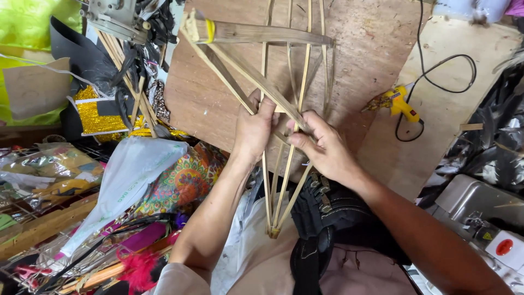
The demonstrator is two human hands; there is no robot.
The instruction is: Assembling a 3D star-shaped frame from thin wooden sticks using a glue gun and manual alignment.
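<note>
Bamboo frame point(284, 104) looks light, springy, easily split; left hand point(252, 131) and right hand point(322, 147) both pinch crossing slats, thin ribs fanning beyond their fingers.

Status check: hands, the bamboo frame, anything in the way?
Left hand and right hand both grip bamboo frame at its crossing strips. Glue gun lies clear, off to the right.
</note>
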